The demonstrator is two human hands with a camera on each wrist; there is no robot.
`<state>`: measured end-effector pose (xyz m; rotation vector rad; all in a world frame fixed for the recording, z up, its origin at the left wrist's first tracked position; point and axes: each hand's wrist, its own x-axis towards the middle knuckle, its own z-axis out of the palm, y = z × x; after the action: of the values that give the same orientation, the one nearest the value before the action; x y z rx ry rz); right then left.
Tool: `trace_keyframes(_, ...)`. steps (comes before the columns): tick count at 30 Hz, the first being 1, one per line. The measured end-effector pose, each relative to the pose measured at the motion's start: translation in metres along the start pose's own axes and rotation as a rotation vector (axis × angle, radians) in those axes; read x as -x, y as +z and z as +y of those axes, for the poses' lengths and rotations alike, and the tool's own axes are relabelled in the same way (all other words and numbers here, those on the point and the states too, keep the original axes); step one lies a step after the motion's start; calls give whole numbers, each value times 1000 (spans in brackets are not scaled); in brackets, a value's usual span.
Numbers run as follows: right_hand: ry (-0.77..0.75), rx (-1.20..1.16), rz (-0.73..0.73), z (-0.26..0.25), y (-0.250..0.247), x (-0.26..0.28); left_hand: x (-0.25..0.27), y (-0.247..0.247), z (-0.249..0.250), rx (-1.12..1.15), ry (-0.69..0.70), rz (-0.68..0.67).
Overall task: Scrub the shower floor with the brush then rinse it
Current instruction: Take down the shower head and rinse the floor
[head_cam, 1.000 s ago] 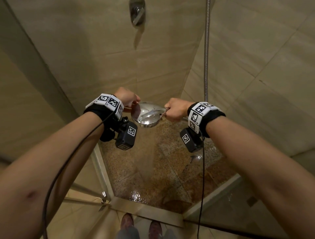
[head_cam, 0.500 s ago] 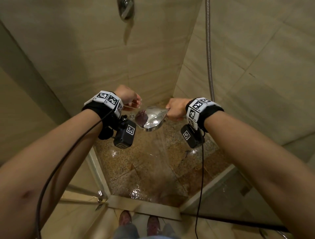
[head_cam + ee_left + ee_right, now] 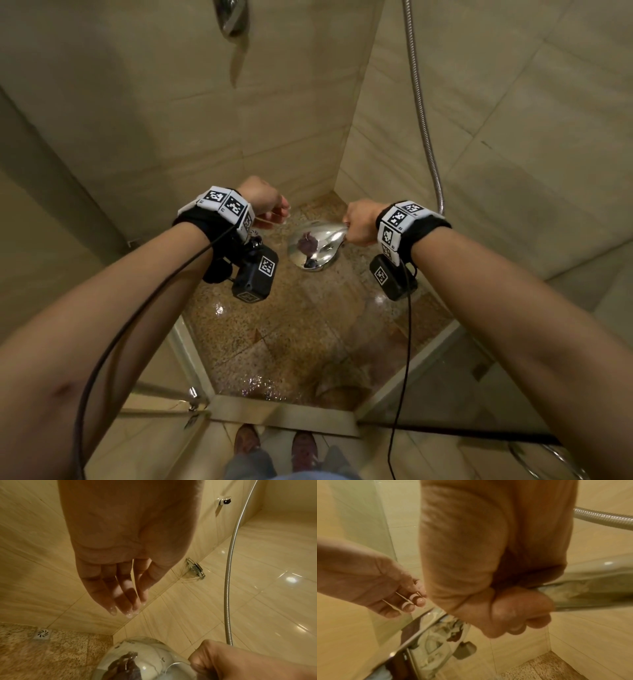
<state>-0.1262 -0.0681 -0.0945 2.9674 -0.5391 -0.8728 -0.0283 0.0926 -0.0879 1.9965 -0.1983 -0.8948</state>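
My right hand [image 3: 359,224] grips the handle of a chrome shower head [image 3: 313,246], which faces down over the wet brown speckled shower floor [image 3: 291,339]. A faint spray slants down toward the floor's right side. My left hand [image 3: 274,212] hangs just left of the shower head with relaxed fingers, holding nothing. In the left wrist view its straight fingers [image 3: 120,596] hover above the shower head [image 3: 142,660]. In the right wrist view my right hand [image 3: 513,612] is a fist round the handle. No brush is in view.
A metal hose [image 3: 419,113] runs up the right wall. A tap fitting [image 3: 233,17] sits high on the back wall. A floor drain [image 3: 42,634] lies by the wall. A glass door frame [image 3: 191,356] and sill [image 3: 281,414] bound the floor, with my shoes [image 3: 301,448] just outside.
My left hand has come off the shower head's rim and now hangs apart from it. The right hand has carried the shower head lower and further in, and the spray has swung rightward.
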Motion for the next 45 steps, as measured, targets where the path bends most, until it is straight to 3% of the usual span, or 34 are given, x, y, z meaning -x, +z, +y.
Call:
trace_keyframes(16,75,106,80,5,18,4,-1,-3,-4,10,13,0)
trace_keyframes(23,112,204,77,0,26,2,3,-16,-12,70,-47,27)
trace_keyframes(29,87,270,34,-1,34,1,7,-26,-16,77,-60,80)
trace_keyframes(45,-63,249,120,-35,41,-4,15,-44,-25,115,-71,146)
